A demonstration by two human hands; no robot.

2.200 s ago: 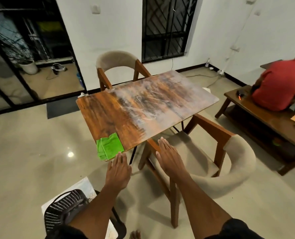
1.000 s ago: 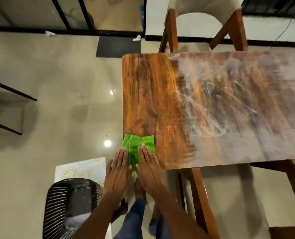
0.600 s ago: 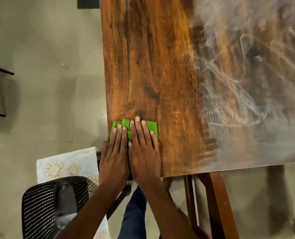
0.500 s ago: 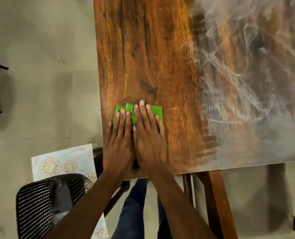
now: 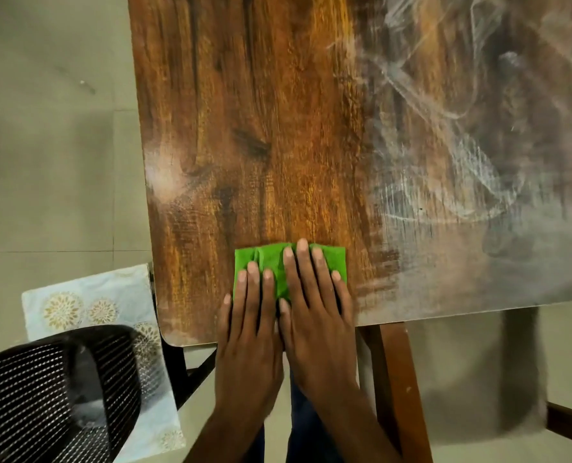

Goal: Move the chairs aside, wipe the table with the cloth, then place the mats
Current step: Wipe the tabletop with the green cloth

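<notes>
Both hands flat, fingers straight, pressing on the folded green cloth: left hand on its left half, right hand on its right half, the two hands side by side and touching along their inner edges; neither hand curls round or pinches the fabric

Cloth: bright green, folded to a small rectangle, lying on the wooden table near its near edge, a little right of the near-left corner; far edge and left and right corners show past the fingertips, the rest is hidden under the hands

Table: brown wood-grain top, rounded near-left corner; left portion clean and glossy; right portion covered by a whitish, smeared film with swirl marks, starting just beside the cloth's right edge

Table leg: dark brown wood, below the near edge, right of the right forearm

Black mesh chair back: lower left, beside the table's near-left corner

Patterned mat: pale blue with gold round motifs, under and behind the mesh chair back, touching or just beside the table corner; cannot tell which

Floor: pale tiles, left of the table
</notes>
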